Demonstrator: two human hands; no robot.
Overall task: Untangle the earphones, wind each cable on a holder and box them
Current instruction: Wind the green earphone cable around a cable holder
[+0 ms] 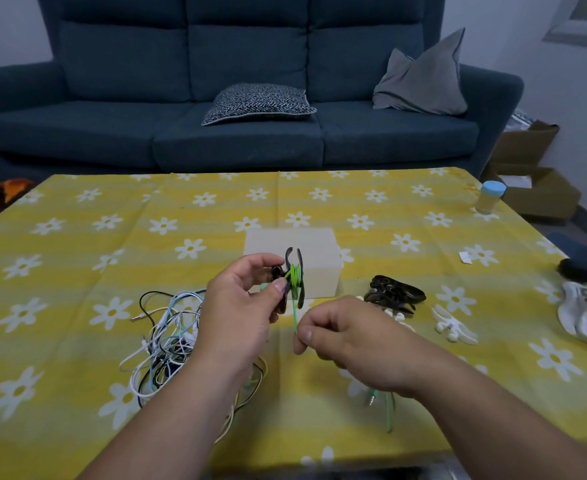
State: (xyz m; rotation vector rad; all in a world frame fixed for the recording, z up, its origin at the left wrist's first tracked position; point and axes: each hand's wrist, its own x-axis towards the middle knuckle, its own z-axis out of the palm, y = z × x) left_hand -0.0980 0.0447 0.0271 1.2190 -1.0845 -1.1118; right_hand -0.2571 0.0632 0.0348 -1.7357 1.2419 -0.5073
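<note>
My left hand (242, 303) grips a black fishbone-shaped holder (294, 261) above the table, with green earphone cable (296, 277) partly wound round its middle. My right hand (340, 336) pinches the same green cable just below the holder; the loose end with its plug (373, 398) hangs under my right wrist. A tangle of white, blue and black earphones (162, 336) lies on the table left of my left forearm. A pale closed box (314, 252) stands behind the holder. Spare black holders (394, 292) and white holders (453, 327) lie to the right.
The table carries a yellow daisy-print cloth (112, 237). A blue-lidded jar (490, 197) stands at the far right corner. White and dark items (583, 306) sit at the right edge. A blue sofa (243, 98) with cushions is beyond the table, cardboard boxes (534, 181) beside it.
</note>
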